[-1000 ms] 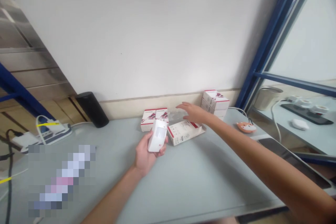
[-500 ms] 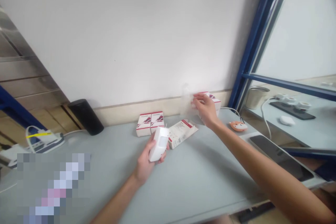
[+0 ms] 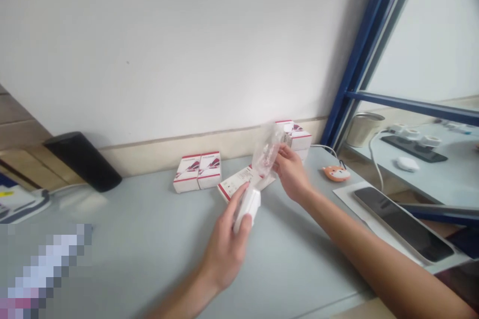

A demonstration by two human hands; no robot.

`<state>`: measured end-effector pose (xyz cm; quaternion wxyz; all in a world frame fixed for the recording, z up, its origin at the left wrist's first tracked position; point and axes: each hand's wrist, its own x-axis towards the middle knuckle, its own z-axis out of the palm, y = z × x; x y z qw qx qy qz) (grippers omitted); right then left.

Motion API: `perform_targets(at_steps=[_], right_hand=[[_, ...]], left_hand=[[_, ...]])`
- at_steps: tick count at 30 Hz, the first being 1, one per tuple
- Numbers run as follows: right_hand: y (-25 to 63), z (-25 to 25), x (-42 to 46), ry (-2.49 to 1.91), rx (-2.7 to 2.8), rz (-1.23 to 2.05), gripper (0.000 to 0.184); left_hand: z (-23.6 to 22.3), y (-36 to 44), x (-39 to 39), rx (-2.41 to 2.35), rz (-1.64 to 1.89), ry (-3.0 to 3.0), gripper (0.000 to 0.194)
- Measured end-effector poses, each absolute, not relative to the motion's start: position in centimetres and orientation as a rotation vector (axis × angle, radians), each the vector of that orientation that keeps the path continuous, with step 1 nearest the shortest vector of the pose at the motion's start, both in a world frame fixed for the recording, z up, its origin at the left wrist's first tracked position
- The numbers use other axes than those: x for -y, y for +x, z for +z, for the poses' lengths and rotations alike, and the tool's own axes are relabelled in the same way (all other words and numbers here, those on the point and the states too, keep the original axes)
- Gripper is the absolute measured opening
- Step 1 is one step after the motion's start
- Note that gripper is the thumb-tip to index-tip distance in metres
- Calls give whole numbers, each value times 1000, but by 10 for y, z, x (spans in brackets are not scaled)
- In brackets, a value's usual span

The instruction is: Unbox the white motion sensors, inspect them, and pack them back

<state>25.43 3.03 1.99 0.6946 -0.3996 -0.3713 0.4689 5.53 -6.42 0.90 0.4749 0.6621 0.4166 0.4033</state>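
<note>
My left hand [image 3: 226, 246] is closed around a white motion sensor [image 3: 248, 207], thumb on its near side and index finger along its far side. A clear plastic bag [image 3: 266, 152] is pinched in the fingers of my right hand [image 3: 294, 172], just above the sensor's far end. The bag looks crinkled, and whether anything lies inside it I cannot tell. Beneath the bag and the sensor, a flat white-and-red box [image 3: 237, 181] rests on the table, partly covered by them.
Two white-and-red boxes [image 3: 198, 171] stand against the wall, and more boxes [image 3: 299, 134] stand behind my right hand. A black cylinder [image 3: 84, 159] leans at left. To the right are an orange animal-faced case [image 3: 337, 173] and a phone [image 3: 402, 224]. A blue frame [image 3: 355, 60] borders a mirror-like pane.
The sensor has turned in my left hand and moved right, closer to the bag. My right hand has brought the bag lower and nearer. The view has shifted to the right.
</note>
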Motion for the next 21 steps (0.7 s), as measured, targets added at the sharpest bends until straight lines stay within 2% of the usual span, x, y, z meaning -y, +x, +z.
perform_targets(at_steps=[10,21], right_hand=[[239,26,-14,-872,913,1084,17],[237,32,-6,-873,958,988,18]], left_hand=[[9,51,66,-1006,1003,1700,60],[14,49,60,-1053,1028,1554,60]])
